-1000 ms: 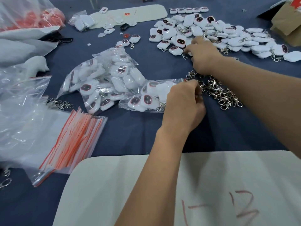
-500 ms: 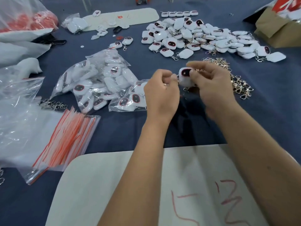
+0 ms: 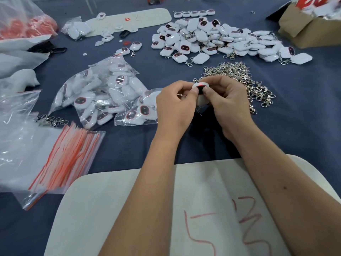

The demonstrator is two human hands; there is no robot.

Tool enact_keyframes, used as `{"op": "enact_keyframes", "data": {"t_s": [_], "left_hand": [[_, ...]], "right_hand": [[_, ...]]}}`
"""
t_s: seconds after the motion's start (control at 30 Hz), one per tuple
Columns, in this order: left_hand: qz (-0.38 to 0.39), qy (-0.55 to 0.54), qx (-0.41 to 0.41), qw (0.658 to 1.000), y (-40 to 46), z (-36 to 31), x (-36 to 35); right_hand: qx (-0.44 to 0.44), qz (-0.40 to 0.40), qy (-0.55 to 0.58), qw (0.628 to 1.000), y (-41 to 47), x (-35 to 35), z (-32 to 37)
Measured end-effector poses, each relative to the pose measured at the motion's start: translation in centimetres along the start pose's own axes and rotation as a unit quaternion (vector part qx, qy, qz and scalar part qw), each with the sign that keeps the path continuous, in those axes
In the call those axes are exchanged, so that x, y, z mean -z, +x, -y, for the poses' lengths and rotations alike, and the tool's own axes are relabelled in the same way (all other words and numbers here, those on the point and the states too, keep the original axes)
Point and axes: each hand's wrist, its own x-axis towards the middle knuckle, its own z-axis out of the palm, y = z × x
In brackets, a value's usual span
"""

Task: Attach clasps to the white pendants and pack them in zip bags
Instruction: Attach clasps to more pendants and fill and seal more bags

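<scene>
Above the blue cloth, my right hand (image 3: 229, 104) grips a white pendant (image 3: 200, 89) with a dark red-rimmed face. My left hand (image 3: 174, 106) meets it from the left, its fingertips pinched at the pendant's edge; a clasp between them is hidden, so I cannot tell whether it holds one. A heap of silver clasps (image 3: 239, 78) lies just behind my right hand. Loose white pendants (image 3: 212, 41) are piled further back. Two filled zip bags (image 3: 103, 89) lie to the left of my hands. A stack of empty red-striped zip bags (image 3: 66, 159) sits at the near left.
A white board (image 3: 129, 209) with red marks lies under my forearms. A second white board (image 3: 138, 17) lies at the far side. A cardboard box (image 3: 310, 28) stands at the far right. Large plastic bags (image 3: 20, 21) crowd the left edge.
My right hand came back from the pendant pile with a pendant, and my left hand rose from the clasp heap. Both hands now meet over the cloth, closer together than half a second ago.
</scene>
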Motion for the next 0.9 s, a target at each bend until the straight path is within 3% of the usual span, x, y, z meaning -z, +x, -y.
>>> {"op": "enact_keyframes", "data": {"t_s": [0.57,0.9], "left_hand": [[-0.027,-0.032,0.027,0.999,0.01,-0.24,0.24],[-0.062,-0.065,0.039,0.995,-0.03,-0.57,0.2]], "right_hand": [[0.007,0.021,-0.023,1.0,0.0,-0.16,-0.21],[0.018,0.086,-0.004,0.996,-0.29,-0.23,-0.01]]}}
